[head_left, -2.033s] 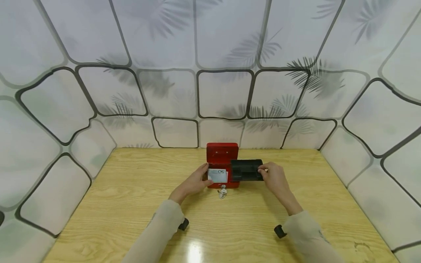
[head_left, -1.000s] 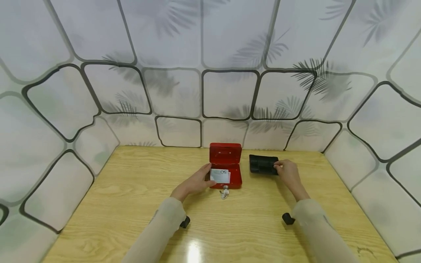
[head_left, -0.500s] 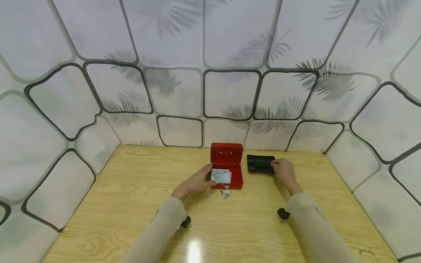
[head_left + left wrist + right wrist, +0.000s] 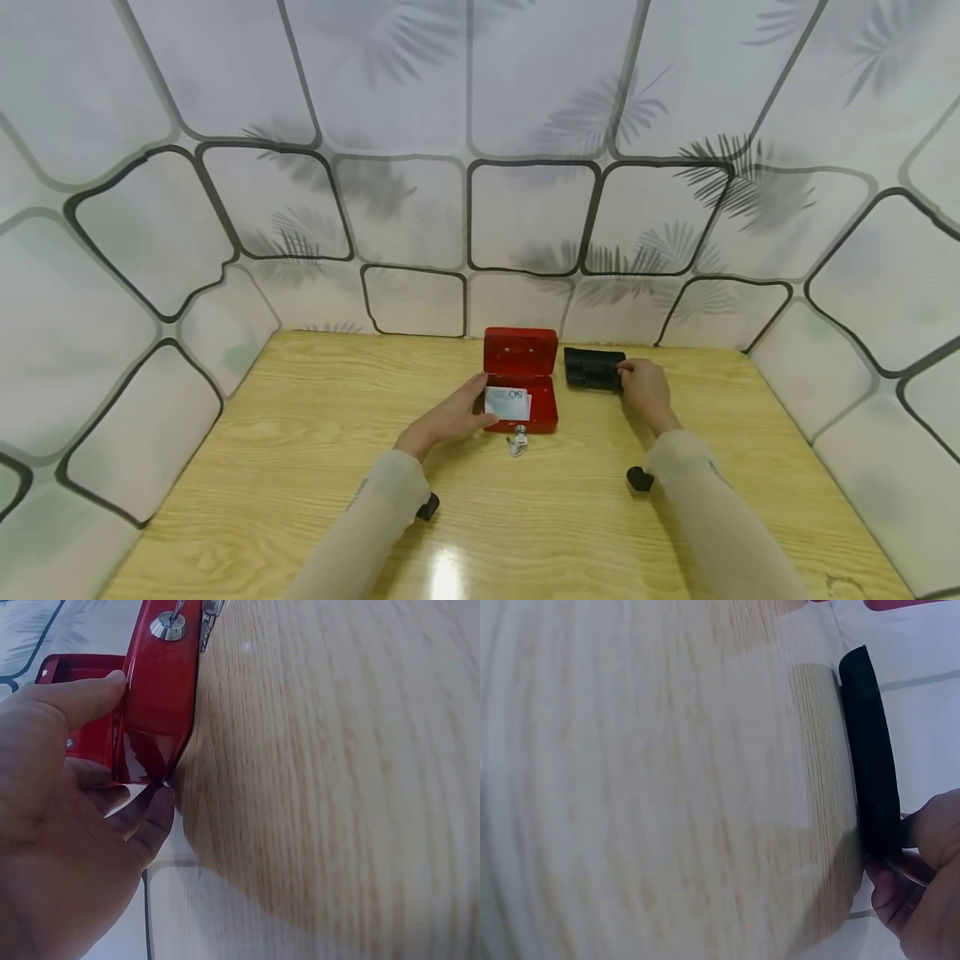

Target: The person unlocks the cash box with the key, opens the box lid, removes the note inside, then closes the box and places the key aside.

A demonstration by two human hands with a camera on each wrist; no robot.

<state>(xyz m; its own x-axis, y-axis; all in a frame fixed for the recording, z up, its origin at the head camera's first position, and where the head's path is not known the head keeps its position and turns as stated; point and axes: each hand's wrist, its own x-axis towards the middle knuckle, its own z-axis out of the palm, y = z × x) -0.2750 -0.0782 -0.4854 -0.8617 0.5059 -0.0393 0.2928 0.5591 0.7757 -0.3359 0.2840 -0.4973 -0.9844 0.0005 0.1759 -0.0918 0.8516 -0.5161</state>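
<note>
A red cash box (image 4: 543, 408) stands on the table with its lid (image 4: 520, 352) raised. Banknotes (image 4: 507, 404), the top one marked 50, lie in its left part. Keys (image 4: 517, 443) hang from the lock (image 4: 168, 625) on its front. My left hand (image 4: 450, 417) grips the box at its left side, thumb on the front corner, fingers against the side wall. To the right of the box is a black coin tray (image 4: 592, 369), low over or on the table near the back wall. My right hand (image 4: 647, 392) pinches the tray's right end; its fingertips are partly hidden.
The wooden table (image 4: 360, 383) runs back to a patterned fabric wall (image 4: 412, 217), which also rises on both sides. Black wrist devices (image 4: 640, 478) show below both sleeves. A bright light reflection lies near the front of the table.
My right hand has carried the coin tray from over the cash box to its right, then slightly back toward the box. My left hand keeps its hold; the head view has shifted slightly.
</note>
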